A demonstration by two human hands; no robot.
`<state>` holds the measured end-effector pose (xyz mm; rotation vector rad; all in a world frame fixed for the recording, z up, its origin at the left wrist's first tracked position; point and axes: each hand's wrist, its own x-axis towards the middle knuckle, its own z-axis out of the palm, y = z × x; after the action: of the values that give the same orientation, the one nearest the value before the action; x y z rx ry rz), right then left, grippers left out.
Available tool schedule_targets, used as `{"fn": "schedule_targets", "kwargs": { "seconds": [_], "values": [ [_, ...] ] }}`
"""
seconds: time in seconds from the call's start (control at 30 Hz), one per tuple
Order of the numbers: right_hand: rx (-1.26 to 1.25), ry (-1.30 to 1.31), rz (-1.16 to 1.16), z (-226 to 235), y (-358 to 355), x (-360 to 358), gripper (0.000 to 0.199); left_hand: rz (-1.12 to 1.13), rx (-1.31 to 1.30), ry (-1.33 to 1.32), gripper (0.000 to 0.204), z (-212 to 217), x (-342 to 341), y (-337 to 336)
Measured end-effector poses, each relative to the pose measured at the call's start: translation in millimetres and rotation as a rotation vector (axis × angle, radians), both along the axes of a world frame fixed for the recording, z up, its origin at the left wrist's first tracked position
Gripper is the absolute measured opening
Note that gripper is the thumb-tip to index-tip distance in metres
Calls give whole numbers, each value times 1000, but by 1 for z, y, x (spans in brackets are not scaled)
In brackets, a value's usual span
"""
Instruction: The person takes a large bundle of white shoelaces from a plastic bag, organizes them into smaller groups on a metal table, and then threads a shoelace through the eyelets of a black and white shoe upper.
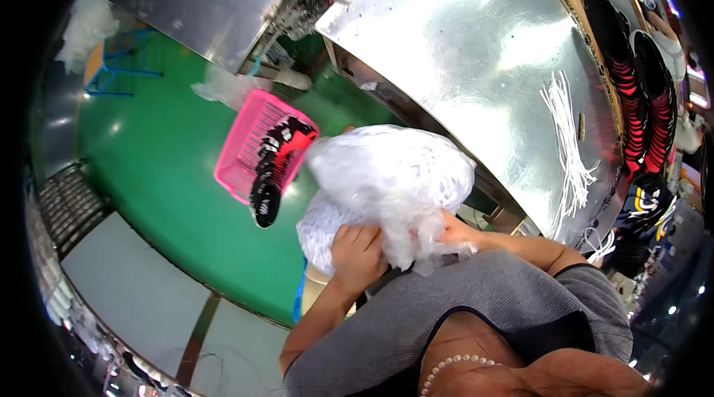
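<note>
A big clear plastic bag [394, 166], bulging with white lace-like strands, rests in front of my body. At its gathered, crumpled mouth, my right hand [457, 232] grips the plastic, its fingertips partly hidden by the folds. My left hand [358, 254] has its fingers curled against the near left side of the bag, closed on the plastic. Below and left of it shows another white bulge [320, 241]; I cannot tell if it belongs to the same bag. A loose bundle of white laces [567, 148] lies on the metal table [461, 32] to the right.
On the green floor [163, 159] stands a pink basket [236, 140] with black and red shoe parts [277, 166] stacked in it. Similar black and red stacks [632, 99] line the table's far right. A blue-legged stool [111, 69] and another metal table [193, 2] are farther off.
</note>
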<state>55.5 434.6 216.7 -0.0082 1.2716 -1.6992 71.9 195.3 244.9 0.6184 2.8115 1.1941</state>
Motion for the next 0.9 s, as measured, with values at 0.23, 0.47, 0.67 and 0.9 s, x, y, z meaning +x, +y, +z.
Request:
{"fn": "schedule_targets", "kwargs": {
  "seconds": [0.23,0.47,0.67,0.9],
  "values": [
    [-200,762,161,176,-32,-106,54,236,88,363,30,136,-51,-17],
    [142,1238,-454,294,52,-188,45,198,272,627,37,153,-183,23],
    [380,824,-778,342,122,-261,32,1,-46,375,43,61,-313,73],
    [598,610,-997,350,176,-257,32,64,6,474,69,94,-284,86]
  ]
}}
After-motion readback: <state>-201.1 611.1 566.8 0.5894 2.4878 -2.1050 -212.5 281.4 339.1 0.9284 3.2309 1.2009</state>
